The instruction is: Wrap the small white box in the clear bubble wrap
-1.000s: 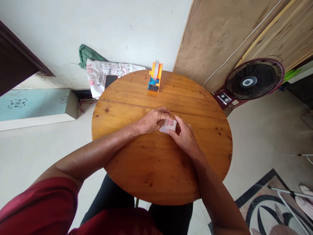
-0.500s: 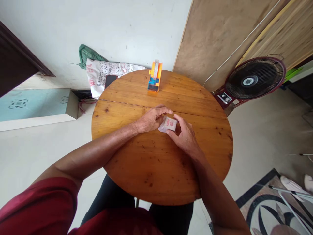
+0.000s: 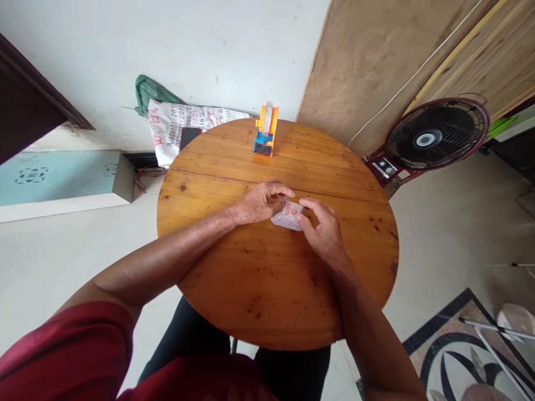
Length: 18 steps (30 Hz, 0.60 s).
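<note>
A small white box with red print sits between my hands above the middle of the round wooden table. Clear plastic wrap lies around it and bulges along its near side. My left hand is at the box's left edge, fingers curled and closed on the plastic there; its fingertips are partly hidden. My right hand holds the right side, with the thumb on the printed face and the index finger at the far right corner.
An orange and blue tape dispenser stands near the table's far edge. Behind the table, a printed white sack leans against the wall. To the right is a dark fan. A pale blue cabinet stands at the left.
My right hand has shifted slightly right, and its thumb has moved up from the near edge onto the box. More plastic shows at the near side. My left hand has barely moved.
</note>
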Available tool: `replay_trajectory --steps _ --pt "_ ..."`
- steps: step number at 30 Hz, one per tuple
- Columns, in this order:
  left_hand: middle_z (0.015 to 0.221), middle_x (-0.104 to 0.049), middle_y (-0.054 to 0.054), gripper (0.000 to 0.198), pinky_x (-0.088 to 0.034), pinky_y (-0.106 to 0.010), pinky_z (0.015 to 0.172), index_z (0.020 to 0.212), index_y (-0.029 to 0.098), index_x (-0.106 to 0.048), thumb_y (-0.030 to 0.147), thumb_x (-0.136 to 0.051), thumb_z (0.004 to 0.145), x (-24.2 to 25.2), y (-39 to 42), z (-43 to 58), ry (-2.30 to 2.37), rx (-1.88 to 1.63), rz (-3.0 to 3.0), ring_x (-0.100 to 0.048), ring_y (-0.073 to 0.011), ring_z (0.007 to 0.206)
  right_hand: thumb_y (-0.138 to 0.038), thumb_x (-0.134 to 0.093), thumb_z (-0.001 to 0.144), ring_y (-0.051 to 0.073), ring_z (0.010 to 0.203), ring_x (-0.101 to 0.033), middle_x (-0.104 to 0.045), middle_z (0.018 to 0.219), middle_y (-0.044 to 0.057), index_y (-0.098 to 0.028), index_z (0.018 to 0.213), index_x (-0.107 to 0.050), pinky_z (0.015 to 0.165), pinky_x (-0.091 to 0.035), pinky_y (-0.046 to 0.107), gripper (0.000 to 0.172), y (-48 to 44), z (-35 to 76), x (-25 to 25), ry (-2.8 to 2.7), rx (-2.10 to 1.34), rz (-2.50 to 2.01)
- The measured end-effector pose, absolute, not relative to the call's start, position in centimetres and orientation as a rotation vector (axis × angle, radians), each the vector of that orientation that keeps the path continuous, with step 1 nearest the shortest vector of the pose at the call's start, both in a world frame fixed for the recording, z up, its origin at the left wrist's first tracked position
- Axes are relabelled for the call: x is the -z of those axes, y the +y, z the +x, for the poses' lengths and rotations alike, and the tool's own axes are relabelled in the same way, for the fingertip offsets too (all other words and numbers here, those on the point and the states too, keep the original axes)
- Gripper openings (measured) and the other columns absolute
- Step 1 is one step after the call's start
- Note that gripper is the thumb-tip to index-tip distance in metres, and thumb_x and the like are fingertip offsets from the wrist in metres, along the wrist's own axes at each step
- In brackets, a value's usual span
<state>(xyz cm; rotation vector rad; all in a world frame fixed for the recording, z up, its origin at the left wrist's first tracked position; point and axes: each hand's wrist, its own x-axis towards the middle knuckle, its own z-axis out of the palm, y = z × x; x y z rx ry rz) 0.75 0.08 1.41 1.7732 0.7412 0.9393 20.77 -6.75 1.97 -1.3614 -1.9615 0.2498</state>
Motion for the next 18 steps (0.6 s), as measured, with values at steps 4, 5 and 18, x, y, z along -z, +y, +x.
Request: replay_trajectory --steps 4,5,18 --pt "0.099 -0.067 -0.005 0.024 -0.053 -0.027 0.081 0.104 0.015 -0.070 0.015 -0.061 0.082 -1.35 -0.10 0.85 0.739 -0.914 1.774 -0.063 -0.0135 0.089 -0.032 -0.061 0.091 0.026 0.107 -0.069 -0.075 0.111 0.007 -0.025 0.103 -0.068 0.096 -0.049 0.046 0.015 -6.41 20.81 -1.93 -1.935 -0.230 -1.333" --pt "0.098 -0.067 -0.005 0.024 -0.052 -0.027 0.080 0.104 0.015 -0.070 0.016 -0.060 0.083 -1.39 -0.18 0.88 0.741 -0.906 1.781 -0.063 -0.0134 0.088 -0.032 -0.062 0.090 0.026 0.107 -0.069 -0.075 0.111 0.007 -0.025 0.101 -0.068 0.096 -0.049 0.046 0.014 -6.33 20.79 -1.87 -1.929 -0.224 -1.330" --pt "0.098 -0.069 -0.005 0.022 -0.051 -0.027 0.082 0.106 0.016 -0.068 0.020 -0.062 0.085 -1.16 -0.57 1.28 0.723 -0.973 1.919 -0.064 -0.0148 0.089 -0.024 -0.058 0.096 0.022 0.096 -0.069 -0.076 0.106 0.004 -0.024 0.085 -0.070 0.095 -0.044 0.041 0.016 -6.18 20.13 -1.68 -1.979 0.089 -1.259"
